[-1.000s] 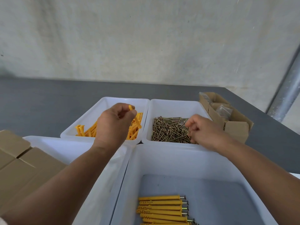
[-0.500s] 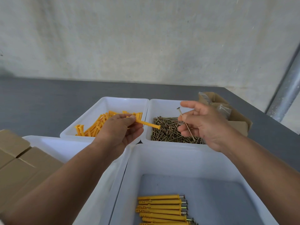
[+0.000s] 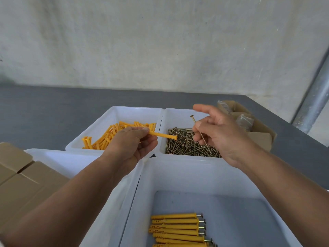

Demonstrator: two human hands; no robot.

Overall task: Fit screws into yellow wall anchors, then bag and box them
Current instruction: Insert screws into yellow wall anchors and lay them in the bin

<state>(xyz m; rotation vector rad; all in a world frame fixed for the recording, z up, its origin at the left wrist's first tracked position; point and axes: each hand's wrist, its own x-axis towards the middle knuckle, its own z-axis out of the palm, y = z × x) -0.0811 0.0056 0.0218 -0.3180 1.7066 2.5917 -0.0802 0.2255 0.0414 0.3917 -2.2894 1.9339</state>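
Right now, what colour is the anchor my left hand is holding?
Plain yellow-orange: the anchor pinched by the left hand shows best in the head view.

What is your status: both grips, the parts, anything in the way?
Left grip pinches one yellow anchor. Right grip pinches one screw, head up. Parts apart, not yet joined. Nothing between them.

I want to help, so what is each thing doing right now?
left hand: pinches one yellow anchor.
yellow anchor: held level, end over the screw bin, no screw in it yet.
right hand: pinches one screw.
screw: held tilted, head up, apart from the anchor.
anchor bin: partly full of loose anchors.
screw bin: holds a pile of screws.
front bin: holds a row of fitted anchors.
cardboard box: open, bags inside.
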